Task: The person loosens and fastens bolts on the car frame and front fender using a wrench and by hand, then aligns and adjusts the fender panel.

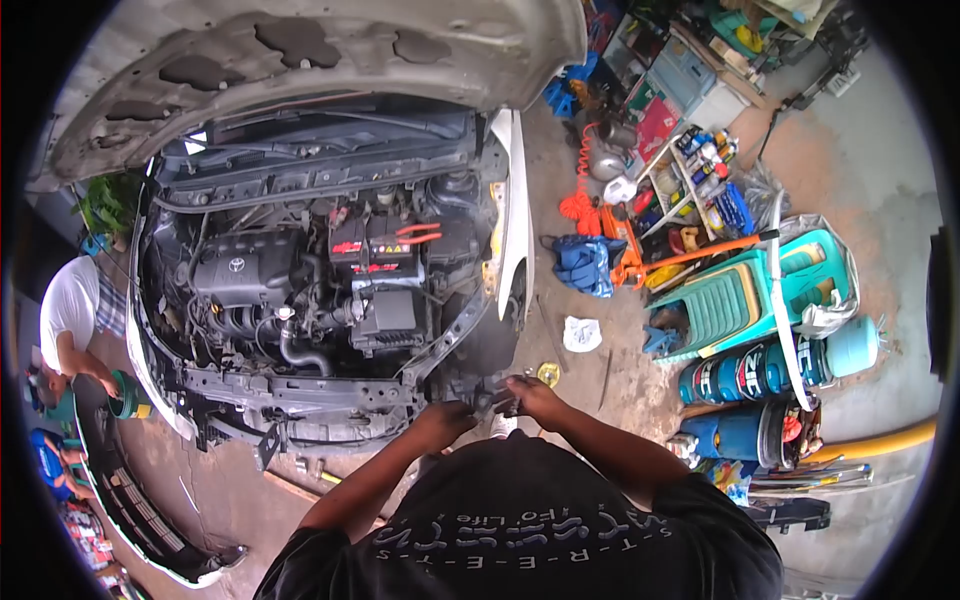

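My left hand point(447, 425) is at the front right corner of the car's engine bay, its fingers curled in and mostly hidden. Close by, my right hand point(535, 402) is closed with its fingertips at a small dark grey part point(486, 389). That part lies between both hands, too small and dim to name. Just ahead of them runs the car's front crossmember point(300, 392), with the bumper off. Beyond it are the engine cover point(248, 266), the air filter box point(388, 318) and the battery point(372, 250) with red-handled pliers point(418, 234) on top.
The hood point(330, 60) is raised. Left, a person in a white shirt point(70, 310) bends near the removed bumper point(130, 510). Right are an orange floor jack point(625, 250), stacked green chairs point(715, 305), blue drums point(735, 380) and a white rag point(581, 334).
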Tool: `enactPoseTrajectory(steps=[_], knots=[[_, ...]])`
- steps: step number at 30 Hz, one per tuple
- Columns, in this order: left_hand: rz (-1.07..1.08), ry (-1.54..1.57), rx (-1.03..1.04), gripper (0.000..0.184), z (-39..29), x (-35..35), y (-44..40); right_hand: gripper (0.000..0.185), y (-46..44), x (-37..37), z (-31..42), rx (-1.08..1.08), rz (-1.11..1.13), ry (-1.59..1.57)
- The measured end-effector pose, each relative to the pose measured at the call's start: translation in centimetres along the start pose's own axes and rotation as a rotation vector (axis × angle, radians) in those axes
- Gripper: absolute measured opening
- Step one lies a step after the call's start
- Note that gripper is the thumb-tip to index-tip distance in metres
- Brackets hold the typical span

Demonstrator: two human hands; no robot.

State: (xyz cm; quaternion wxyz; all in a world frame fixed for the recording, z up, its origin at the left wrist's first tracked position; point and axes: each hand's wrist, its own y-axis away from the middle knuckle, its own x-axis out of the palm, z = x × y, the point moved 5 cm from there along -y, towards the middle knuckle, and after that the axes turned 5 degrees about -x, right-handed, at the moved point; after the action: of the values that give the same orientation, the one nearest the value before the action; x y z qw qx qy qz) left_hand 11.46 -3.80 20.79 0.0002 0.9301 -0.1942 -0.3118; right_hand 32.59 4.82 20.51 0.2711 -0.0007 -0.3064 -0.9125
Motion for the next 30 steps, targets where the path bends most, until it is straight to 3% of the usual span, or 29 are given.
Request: enactPoseTrajectory(steps=[1,2,3,5,7,9,13,14,17,19,20,22,24,26,30], knots=[[-0.115,-0.153,0.224,0.040,0.7,0.7,0.3,0.041,0.1,-1.4,-0.1,-0.014,0.006,0.006],[-0.108,-0.018,0.013,0.038,2.6,1.1,0.0,0.041,0.2,-3.1,-0.4,0.014,-0.012,0.026],[-0.117,-0.028,0.016,0.038,1.9,0.1,-0.4,0.040,0.4,-4.9,-0.8,0.044,-0.030,0.047],[-0.043,0.154,-0.269,0.038,1.3,-1.5,-0.7,0.040,0.6,-8.5,-1.8,0.078,-0.066,0.098],[-0.071,0.150,-0.248,0.037,0.2,-3.1,-2.3,0.039,1.0,-12.0,-2.4,0.119,-0.100,0.148],[-0.066,0.134,-0.494,0.032,-1.7,-5.5,-3.9,0.038,1.2,-15.6,-3.2,0.229,-0.143,0.265],[-0.236,0.176,-0.547,0.046,-2.2,-7.9,-9.0,0.037,-0.6,-23.7,-4.0,0.294,-0.160,0.349],[-0.309,0.012,-0.419,0.052,1.0,-6.8,-11.1,0.037,-1.7,-26.1,-4.3,0.299,-0.144,0.394],[-0.410,0.070,-0.565,0.060,1.9,-7.9,-17.1,0.036,-4.5,-31.6,-2.4,0.340,-0.098,0.503],[-0.521,0.052,-0.484,0.068,1.3,-9.0,-21.8,0.034,-7.2,-36.2,-2.2,0.221,-0.010,0.655],[-0.501,0.079,-0.577,0.071,1.9,-9.4,-24.4,0.032,-8.3,-38.1,-1.7,0.271,-0.079,0.545],[-0.480,0.107,-0.693,0.077,5.4,-9.4,-29.1,0.031,-13.0,-45.2,-4.5,-0.030,0.063,0.984],[-0.484,0.115,-0.735,0.079,11.3,-8.2,-32.9,0.031,-14.3,-46.4,-3.5,-0.184,0.132,1.252],[-0.431,0.175,-0.801,0.086,15.6,-7.2,-35.3,0.034,-13.1,-45.1,1.6,0.122,-0.091,0.806],[-0.344,0.475,-1.021,0.094,11.1,-8.6,-35.5,0.038,-14.1,-44.8,0.8,0.094,-0.026,0.702]])
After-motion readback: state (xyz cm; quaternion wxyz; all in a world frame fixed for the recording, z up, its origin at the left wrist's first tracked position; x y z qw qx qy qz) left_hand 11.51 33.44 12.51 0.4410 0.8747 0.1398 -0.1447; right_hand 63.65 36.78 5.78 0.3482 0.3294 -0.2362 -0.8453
